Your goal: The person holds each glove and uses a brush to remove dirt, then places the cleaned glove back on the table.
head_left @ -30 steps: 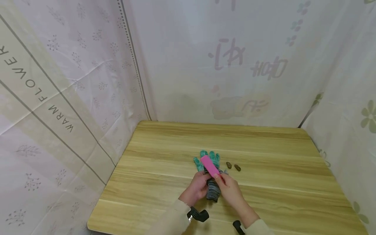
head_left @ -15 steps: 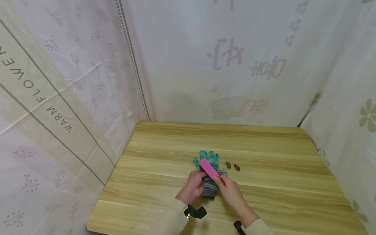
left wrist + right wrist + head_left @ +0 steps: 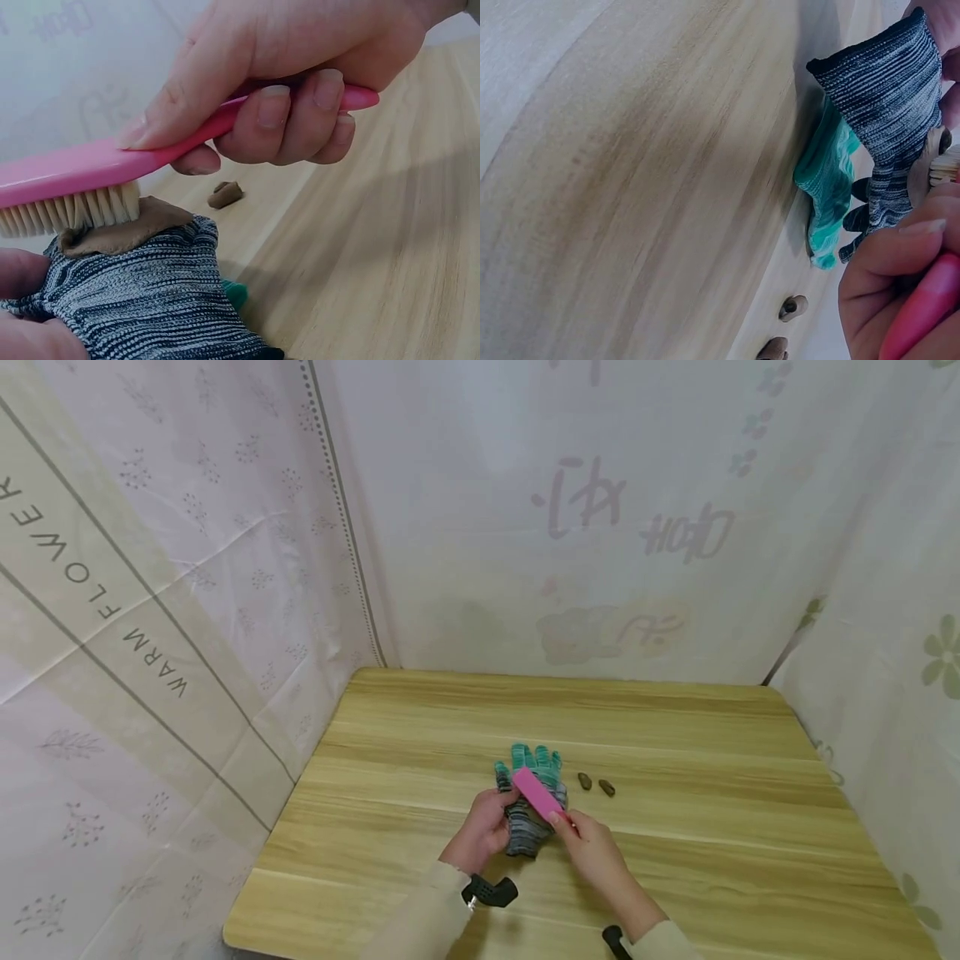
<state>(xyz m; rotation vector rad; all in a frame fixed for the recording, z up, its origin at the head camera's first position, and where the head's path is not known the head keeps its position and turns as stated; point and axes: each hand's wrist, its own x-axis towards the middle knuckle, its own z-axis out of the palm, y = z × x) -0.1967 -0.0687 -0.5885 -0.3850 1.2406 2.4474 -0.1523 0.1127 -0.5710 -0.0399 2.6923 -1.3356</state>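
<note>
My right hand [image 3: 596, 852] grips the handle of a pink brush [image 3: 537, 793], with the thumb pressed along its back. The pale bristles [image 3: 75, 212] touch a flat brown clay-like patch [image 3: 154, 221] on a black-and-grey striped knit glove [image 3: 527, 835]. My left hand [image 3: 483, 831] holds that glove at its side, lifted at a tilt, thumb on top. Behind the striped glove, a green glove [image 3: 826, 187] lies on the table, partly covered. The brush hides part of the patch in the head view.
Two small brown lumps [image 3: 585, 782] lie on the wooden table [image 3: 697, 743] to the right of the gloves. Patterned fabric [image 3: 465, 527] hangs around the table's back and sides. Each wrist wears a black camera mount [image 3: 489, 891].
My left hand has shifted a little left with the striped glove, and more of the glove shows. The brush head has dipped slightly toward me. The green glove and lumps stay put.
</note>
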